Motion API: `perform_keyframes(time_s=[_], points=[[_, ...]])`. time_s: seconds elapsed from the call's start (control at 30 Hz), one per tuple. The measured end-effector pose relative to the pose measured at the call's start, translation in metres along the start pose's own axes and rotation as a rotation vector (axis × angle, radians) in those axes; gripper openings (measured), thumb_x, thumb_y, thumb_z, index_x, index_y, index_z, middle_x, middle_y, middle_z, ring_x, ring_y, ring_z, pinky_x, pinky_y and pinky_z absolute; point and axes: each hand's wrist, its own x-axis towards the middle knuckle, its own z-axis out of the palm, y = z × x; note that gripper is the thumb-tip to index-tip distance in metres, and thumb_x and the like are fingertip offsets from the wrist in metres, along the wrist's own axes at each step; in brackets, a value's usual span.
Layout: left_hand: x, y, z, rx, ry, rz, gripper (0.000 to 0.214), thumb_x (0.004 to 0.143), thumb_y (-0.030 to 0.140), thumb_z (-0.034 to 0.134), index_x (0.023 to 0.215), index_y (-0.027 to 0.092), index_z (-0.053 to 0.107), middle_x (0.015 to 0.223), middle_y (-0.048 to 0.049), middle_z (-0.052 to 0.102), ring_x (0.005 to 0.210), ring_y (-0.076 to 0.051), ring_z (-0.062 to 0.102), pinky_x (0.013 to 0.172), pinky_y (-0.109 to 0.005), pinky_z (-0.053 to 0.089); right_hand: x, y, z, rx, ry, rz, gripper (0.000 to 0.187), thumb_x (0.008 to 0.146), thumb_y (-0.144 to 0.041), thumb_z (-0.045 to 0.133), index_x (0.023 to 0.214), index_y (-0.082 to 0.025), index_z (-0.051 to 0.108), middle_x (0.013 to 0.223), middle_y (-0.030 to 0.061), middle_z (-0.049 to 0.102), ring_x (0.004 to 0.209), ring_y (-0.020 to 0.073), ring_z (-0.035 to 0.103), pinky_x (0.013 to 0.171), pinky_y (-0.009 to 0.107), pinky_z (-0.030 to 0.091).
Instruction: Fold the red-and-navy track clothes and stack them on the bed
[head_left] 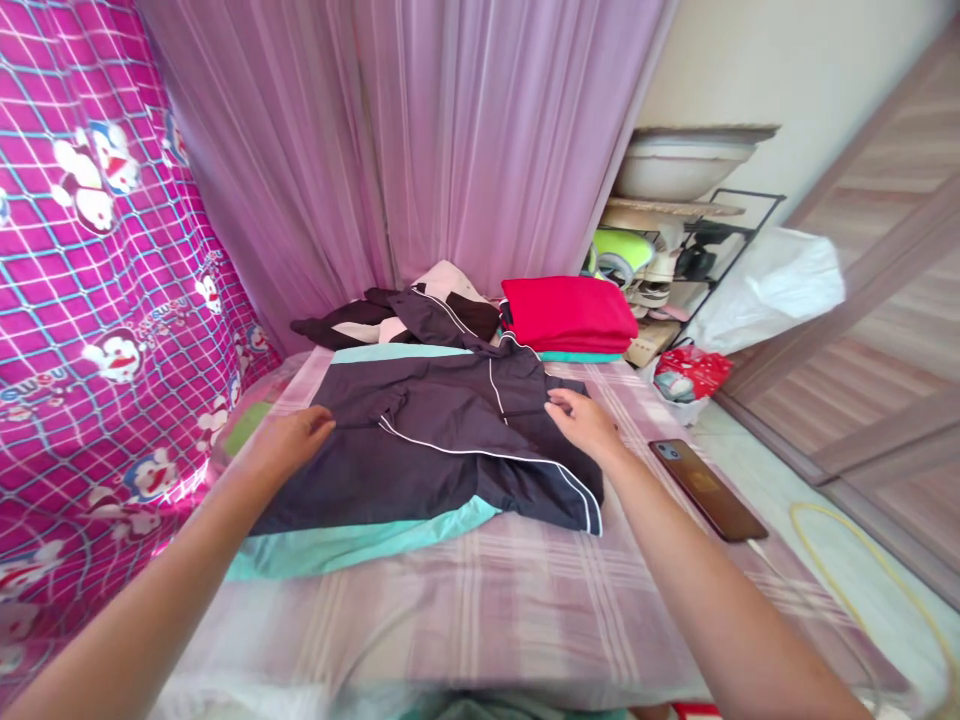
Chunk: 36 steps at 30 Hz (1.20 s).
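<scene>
A dark jacket (442,400) with white piping lies spread on the plaid cloth, one sleeve folded across its front. Its turquoise part (375,545) shows along the near edge, with more along the far edge. My left hand (296,435) is at the jacket's left side, fingers loosely bent and nothing visible in them. At the right side is my right hand (585,418), thumb and fingers a little apart, with no cloth seen between them. Whether either hand touches the fabric I cannot tell.
Behind the jacket lie crumpled dark and pale clothes (450,285) and a folded red garment (566,312) on turquoise cloth. A phone (705,490) with a cable lies to the right. Beyond stand a shelf (675,210) and white bag (780,285). Purple curtains (420,130) hang behind.
</scene>
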Motion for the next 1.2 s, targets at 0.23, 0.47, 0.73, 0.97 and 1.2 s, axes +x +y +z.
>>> perform_keyframes(time_s=[0.23, 0.47, 0.73, 0.97, 1.2], points=[[0.100, -0.057, 0.016, 0.026, -0.026, -0.268, 0.065, 0.077, 0.061, 0.053, 0.118, 0.012, 0.067, 0.122, -0.0216, 0.069, 0.110, -0.038, 0.066, 0.090, -0.045, 0.052, 0.109, -0.046, 0.029, -0.184, -0.093, -0.023, 0.057, 0.084, -0.032, 0.064, 0.140, -0.028, 0.054, 0.095, 0.0051, 0.078, 0.089, 0.0259, 0.072, 0.075, 0.033, 0.052], [0.161, -0.069, 0.034, -0.067, -0.108, -0.393, 0.063, 0.068, 0.072, 0.059, 0.092, 0.015, 0.072, 0.109, -0.0210, 0.073, 0.110, -0.040, 0.066, 0.091, -0.046, 0.053, 0.169, -0.057, 0.085, -0.040, -0.491, 0.166, 0.051, 0.084, -0.027, 0.064, 0.133, -0.020, 0.055, 0.064, -0.0019, 0.071, 0.049, 0.0169, 0.067, 0.055, 0.026, 0.050], [0.176, -0.069, 0.022, -0.407, -0.099, -0.285, 0.050, 0.071, 0.062, 0.065, 0.099, 0.021, 0.070, 0.090, -0.0072, 0.076, 0.086, -0.028, 0.072, 0.078, -0.039, 0.058, 0.168, -0.059, 0.093, -0.193, -0.080, 0.083, 0.021, 0.090, -0.039, 0.060, 0.097, -0.023, 0.072, 0.075, 0.0057, 0.073, 0.075, 0.0217, 0.071, 0.074, 0.030, 0.051], [0.201, -0.032, 0.006, -0.185, 0.433, -0.320, 0.042, 0.082, 0.042, 0.060, 0.116, 0.018, 0.063, 0.113, -0.0123, 0.071, 0.110, -0.032, 0.065, 0.095, -0.048, 0.052, 0.159, -0.081, 0.082, -0.320, -0.066, 0.090, 0.053, 0.097, -0.031, 0.048, 0.147, -0.015, 0.044, 0.111, 0.0166, 0.073, 0.101, 0.0303, 0.069, 0.088, 0.038, 0.049], [0.089, 0.012, 0.074, -0.179, 0.314, 0.190, 0.043, 0.090, 0.042, 0.053, 0.124, 0.017, 0.062, 0.136, -0.0139, 0.062, 0.129, -0.028, 0.055, 0.112, -0.047, 0.042, 0.088, -0.080, 0.056, -0.200, -0.360, -0.030, 0.063, 0.093, -0.043, 0.054, 0.150, -0.019, 0.043, 0.131, 0.0137, 0.067, 0.112, 0.0302, 0.067, 0.095, 0.040, 0.050]])
